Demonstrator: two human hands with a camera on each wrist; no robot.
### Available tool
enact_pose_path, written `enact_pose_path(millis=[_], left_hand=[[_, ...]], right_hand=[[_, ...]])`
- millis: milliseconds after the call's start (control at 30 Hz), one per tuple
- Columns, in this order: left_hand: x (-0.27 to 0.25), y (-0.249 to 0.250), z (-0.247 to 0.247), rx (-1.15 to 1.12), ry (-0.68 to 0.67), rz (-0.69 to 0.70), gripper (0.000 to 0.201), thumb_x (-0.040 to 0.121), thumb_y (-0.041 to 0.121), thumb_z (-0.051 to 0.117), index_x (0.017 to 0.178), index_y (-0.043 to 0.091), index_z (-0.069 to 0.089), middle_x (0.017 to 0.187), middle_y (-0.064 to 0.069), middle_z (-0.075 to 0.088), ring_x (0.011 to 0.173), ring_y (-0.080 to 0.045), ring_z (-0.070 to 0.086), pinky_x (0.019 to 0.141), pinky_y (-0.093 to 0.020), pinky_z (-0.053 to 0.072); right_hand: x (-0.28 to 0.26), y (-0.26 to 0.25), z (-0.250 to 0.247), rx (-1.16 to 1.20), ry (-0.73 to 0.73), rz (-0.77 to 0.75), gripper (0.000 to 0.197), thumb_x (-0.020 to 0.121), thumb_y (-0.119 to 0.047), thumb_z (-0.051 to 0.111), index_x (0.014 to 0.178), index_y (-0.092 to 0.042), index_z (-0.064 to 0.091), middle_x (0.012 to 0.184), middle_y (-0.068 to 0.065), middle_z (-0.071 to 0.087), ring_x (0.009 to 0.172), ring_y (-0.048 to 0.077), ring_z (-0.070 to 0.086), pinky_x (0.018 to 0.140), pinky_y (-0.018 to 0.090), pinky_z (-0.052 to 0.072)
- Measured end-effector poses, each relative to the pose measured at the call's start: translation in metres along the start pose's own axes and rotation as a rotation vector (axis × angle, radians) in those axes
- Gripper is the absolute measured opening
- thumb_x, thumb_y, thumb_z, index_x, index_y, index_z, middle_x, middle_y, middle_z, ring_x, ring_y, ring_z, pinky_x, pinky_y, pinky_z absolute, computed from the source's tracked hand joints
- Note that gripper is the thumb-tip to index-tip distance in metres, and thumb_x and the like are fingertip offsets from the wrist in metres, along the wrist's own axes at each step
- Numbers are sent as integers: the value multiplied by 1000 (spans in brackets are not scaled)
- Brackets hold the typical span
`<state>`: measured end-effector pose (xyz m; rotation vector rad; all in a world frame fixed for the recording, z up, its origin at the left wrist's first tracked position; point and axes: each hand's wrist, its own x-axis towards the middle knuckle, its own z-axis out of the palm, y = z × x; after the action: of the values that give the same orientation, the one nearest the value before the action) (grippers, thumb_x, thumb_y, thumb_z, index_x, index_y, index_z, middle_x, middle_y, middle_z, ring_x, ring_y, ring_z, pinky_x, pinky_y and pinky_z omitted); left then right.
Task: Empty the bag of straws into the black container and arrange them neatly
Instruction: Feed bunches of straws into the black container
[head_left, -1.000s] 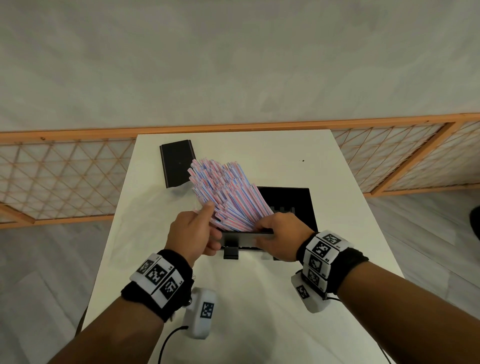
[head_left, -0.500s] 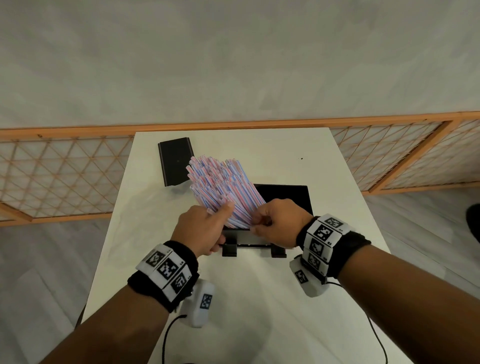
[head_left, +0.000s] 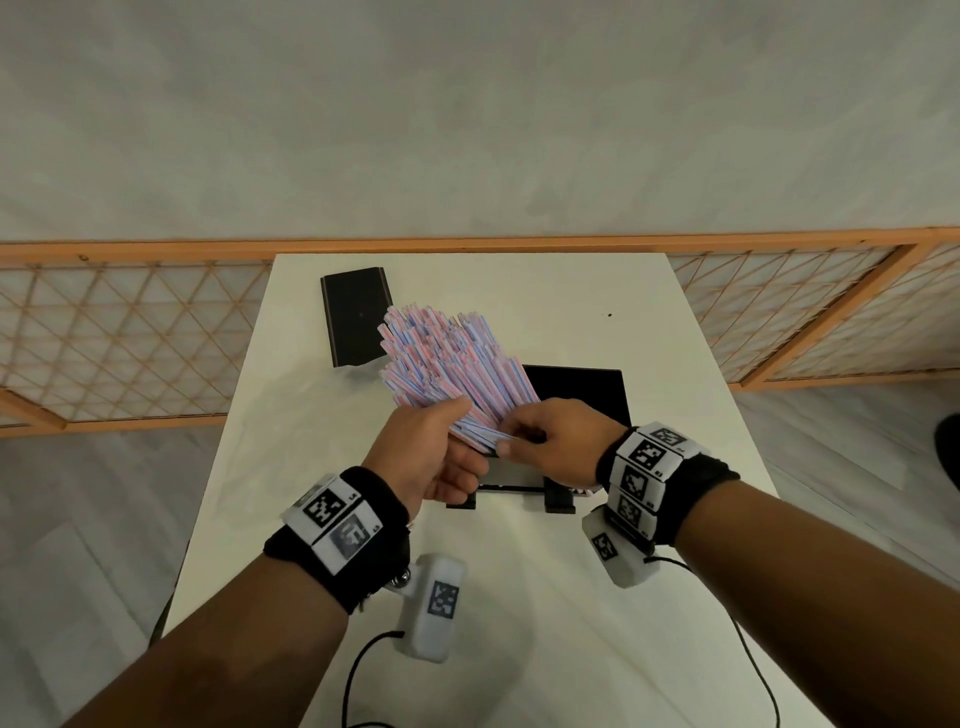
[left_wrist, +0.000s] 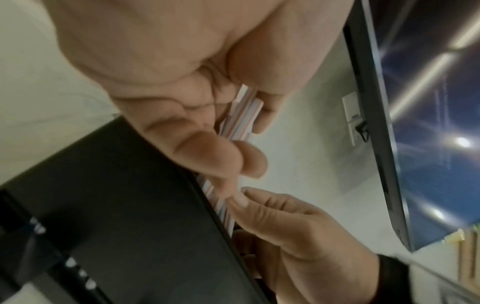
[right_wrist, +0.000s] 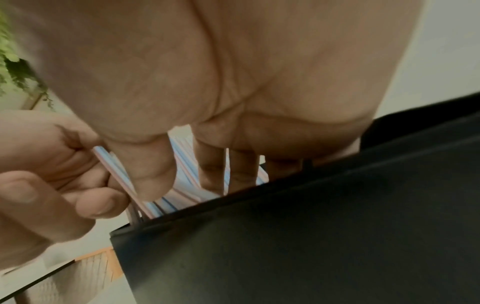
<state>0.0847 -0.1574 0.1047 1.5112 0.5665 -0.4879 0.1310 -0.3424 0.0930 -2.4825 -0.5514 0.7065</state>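
Note:
A thick bundle of pink, blue and white striped straws (head_left: 447, 364) stands tilted in the black container (head_left: 587, 389) and fans out toward the back left. My left hand (head_left: 457, 431) grips the bundle's lower left side, fingers curled round several straws (left_wrist: 244, 115). My right hand (head_left: 511, 439) pinches the straws from the right, just above the container's front rim. In the right wrist view its thumb (right_wrist: 148, 170) and fingers press on the straws (right_wrist: 187, 164) where they enter the container (right_wrist: 311, 236). The straws' lower ends are hidden inside.
A flat black lid (head_left: 356, 317) lies at the back left of the white table (head_left: 519, 623), close behind the straw tips. The table's edges are near on both sides. An orange lattice fence (head_left: 130, 332) runs behind it. Cables hang from my wrist cameras.
My right hand left the container's front rim and moved up onto the straws. My left hand shifted its grip slightly higher on the bundle, which stays tilted to the back left.

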Motion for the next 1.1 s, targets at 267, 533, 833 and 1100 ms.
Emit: enact_pose_path(millis=[267,533,833,1100], left_hand=[[-17,-7,-18,406,285,302,62,92,63,59,72,5,71,58,-5,72,52,-24,69,61,-37,60],[-8,-5,-30,317,370,249,52,92,63,58,83,12,64,62,-3,64,47,-19,62,48,-30,52],[2,-1,-25,290,304,242,51,99,49,59,85,1,70,67,-12,70,45,-19,67,45,-28,55],[5,0,-23,177,272,220,47,98,49,60,83,6,73,66,-14,71,49,-25,67,52,-37,60]], right_hand=[[-3,13,2,3,80,51,30,85,-47,72,87,-18,66,86,-3,68,77,13,62,68,21,50],[3,0,8,-171,-100,49,35,89,-51,64,109,-23,67,104,-4,67,95,16,62,85,32,53],[12,-5,15,-195,-129,92,41,89,-59,61,84,-19,58,81,-1,59,73,17,56,64,28,44],[4,-1,6,-70,96,-42,37,94,-48,60,77,-15,57,66,-5,52,59,8,47,56,20,33]])
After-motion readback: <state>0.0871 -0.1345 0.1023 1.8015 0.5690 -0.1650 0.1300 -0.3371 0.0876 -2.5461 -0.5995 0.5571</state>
